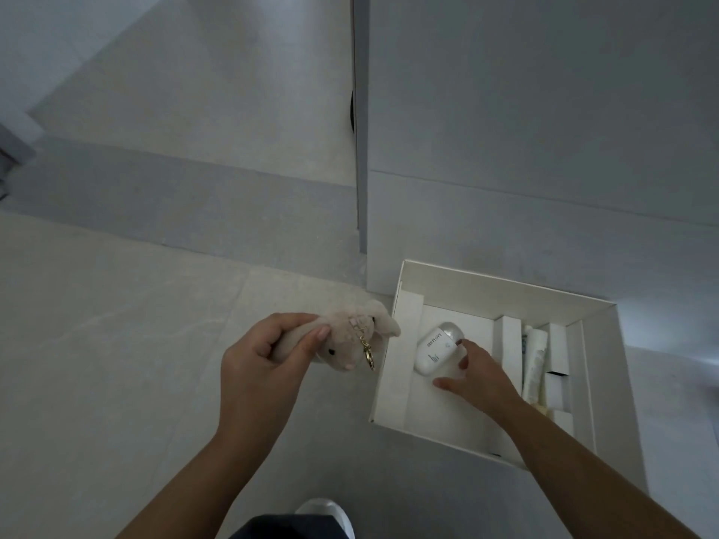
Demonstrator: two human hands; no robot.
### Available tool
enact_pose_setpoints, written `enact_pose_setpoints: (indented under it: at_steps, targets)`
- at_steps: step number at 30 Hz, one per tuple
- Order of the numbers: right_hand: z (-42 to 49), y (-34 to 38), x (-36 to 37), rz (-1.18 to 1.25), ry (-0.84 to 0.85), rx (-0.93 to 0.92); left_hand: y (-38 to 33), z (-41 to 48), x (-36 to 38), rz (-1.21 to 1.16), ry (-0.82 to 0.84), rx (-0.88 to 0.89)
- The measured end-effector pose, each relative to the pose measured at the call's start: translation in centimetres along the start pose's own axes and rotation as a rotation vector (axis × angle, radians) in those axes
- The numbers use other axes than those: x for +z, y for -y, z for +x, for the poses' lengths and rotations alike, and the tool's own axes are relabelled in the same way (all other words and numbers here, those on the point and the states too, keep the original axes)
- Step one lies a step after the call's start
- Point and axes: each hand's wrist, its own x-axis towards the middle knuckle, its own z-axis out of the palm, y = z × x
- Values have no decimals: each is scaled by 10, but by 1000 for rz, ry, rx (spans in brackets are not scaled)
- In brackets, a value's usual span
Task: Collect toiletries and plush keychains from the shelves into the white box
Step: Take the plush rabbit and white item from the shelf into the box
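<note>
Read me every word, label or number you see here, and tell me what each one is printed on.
"LAO FLAMU" (best reading, slightly blurred): dark capitals along the white bottle lying in the white box.
Small mark below that name on the bottle: too small to read.
Faint print on the pale tube in the box's narrow compartment: too blurred to read.
On the plush bunny keychain: no text visible.

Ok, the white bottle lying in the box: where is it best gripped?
Around the middle of the white bottle, from above, pinched across its two long sides. It lies flat on its side in the wide compartment of the white box, clear cap pointing away, with bare floor either side. The right hand is beside it.
</note>
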Motion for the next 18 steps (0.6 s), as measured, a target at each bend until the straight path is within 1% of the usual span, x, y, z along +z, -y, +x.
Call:
enact_pose_setpoints:
  at_steps: [7,13,16,18]
  targets:
    - [10,9,9,-9,46,1,3,-1,-1,-50,-30,-67]
    - [16,16,13,34,72,-43,5,0,-3,-46,-50,-96]
    - [17,17,13,66,56,-57,6,2,-4,-45,-59,-113]
    - [19,18,12,90,12,-88,5,3,-5,-42,-59,-118]
